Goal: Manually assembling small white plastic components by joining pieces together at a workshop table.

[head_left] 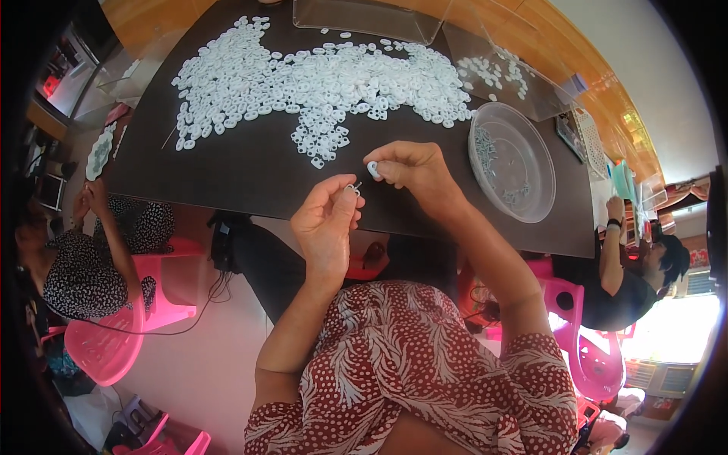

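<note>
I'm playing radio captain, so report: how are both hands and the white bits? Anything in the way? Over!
Left hand pinching small part, partly hidden. Right hand pinching white piece. White pile beyond; nothing seen blocking hands.

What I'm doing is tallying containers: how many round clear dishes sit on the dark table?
1 visible: the round clear dish on the dark table, right of the right hand, with small grey pieces inside.

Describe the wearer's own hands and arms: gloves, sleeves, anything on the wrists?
Left hand and right hand are ungloved; no watch or bracelet shows. Forearms are bare. Short sleeves are dark red, patterned with white dots and leaf-like sprays.
</note>
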The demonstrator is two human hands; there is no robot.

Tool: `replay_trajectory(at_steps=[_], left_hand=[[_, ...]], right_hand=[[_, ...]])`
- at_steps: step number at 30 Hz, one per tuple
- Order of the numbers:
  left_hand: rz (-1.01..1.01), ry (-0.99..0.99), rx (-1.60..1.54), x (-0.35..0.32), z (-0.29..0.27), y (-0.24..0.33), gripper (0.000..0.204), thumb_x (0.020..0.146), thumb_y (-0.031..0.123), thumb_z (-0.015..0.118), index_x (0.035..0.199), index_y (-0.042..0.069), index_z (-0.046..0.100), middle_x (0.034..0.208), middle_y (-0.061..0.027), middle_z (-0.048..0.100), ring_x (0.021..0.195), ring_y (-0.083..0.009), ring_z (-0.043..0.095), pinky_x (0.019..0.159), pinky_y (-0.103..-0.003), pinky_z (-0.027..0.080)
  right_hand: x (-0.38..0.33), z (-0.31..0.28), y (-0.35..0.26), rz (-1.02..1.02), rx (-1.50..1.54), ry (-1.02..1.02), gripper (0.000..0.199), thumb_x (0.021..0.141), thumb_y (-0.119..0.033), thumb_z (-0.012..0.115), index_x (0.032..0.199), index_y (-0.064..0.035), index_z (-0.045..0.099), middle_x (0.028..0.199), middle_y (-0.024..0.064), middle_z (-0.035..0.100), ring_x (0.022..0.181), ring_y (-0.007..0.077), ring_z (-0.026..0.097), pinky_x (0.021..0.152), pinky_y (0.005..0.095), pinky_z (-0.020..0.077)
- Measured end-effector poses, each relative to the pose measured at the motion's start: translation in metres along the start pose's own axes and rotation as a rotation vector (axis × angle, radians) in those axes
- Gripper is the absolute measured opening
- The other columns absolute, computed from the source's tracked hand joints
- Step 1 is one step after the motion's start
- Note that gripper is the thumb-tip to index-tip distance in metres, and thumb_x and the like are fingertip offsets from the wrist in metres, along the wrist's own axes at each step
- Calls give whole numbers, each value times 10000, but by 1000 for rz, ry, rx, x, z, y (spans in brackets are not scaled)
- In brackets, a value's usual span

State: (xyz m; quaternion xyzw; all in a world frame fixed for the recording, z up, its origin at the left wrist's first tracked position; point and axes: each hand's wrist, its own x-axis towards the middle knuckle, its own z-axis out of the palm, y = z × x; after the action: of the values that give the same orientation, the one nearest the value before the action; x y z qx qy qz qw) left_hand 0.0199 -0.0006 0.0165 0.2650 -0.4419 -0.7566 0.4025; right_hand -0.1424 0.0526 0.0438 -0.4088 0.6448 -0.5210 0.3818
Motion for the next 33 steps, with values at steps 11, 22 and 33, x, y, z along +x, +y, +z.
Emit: replay_trajectory(at_steps=[11,22,33], left_hand=[[75,21,23,-5,9,-4,156,869,43,598,1005,-30,615,786,-47,619,628,-56,542,528,-162,423],[104,26,54,-5,8,-8,189,862,24,594,1043,-32,599,787,-25,606,668,-56,562,542,-166,429],[69,20,40,-4,7,-7,209,870,-2,571,1077,-30,579,809,-20,586,693,-49,513,620,-171,424]], right_hand=[[-8,9,-1,-7,162,25,141,796,-106,656,881,6,662,708,26,627,603,43,525,511,173,390],[-10,10,-3,-18,154,4,130,803,-99,649,883,2,666,720,17,625,628,41,522,533,173,386],[-10,13,-4,-9,117,-23,148,811,-115,643,902,-1,669,742,7,630,646,41,525,547,176,387]])
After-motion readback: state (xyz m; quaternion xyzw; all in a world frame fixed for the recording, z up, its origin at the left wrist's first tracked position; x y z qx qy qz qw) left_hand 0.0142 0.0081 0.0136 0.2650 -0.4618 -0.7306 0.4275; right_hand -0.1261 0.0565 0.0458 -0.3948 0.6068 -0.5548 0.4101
